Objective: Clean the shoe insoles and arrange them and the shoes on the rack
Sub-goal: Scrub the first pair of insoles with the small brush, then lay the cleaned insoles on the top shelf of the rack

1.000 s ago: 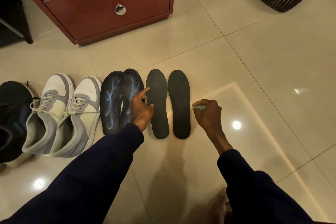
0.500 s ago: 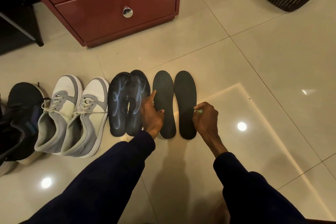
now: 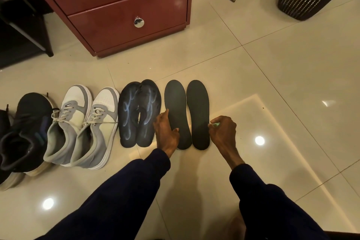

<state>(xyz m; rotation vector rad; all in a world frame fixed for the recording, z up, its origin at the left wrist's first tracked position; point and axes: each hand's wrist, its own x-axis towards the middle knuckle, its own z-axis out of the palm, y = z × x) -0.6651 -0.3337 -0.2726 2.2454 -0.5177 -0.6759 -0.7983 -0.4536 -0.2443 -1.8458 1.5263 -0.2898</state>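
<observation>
From the head view, 2 black insoles lay flat on the tiled floor [image 3: 272, 83], side by side and almost touching: the left insole [image 3: 175, 103] and the right insole [image 3: 197, 103]. My left hand [image 3: 166, 132] rested at the left insole's outer edge, forefinger stretched along it and thumb laid on top, the fingers fairly straight rather than gripping. My right hand [image 3: 223, 132] was curled, pinching a small green thing [image 3: 215, 124] just beside the right insole's edge; I could not tell what it was, perhaps a cleaning scrap.

To my left stood a dark patterned pair [image 3: 140, 115], then grey-and-white sneakers [image 3: 81, 126], then a black sneaker [image 3: 25, 132], all on the floor. A dark frame [image 3: 39, 31] at the far left might have been the rack. By my reckoning, the lining-up was done but nothing was on a rack yet; whether the insoles were clean I could not tell.
</observation>
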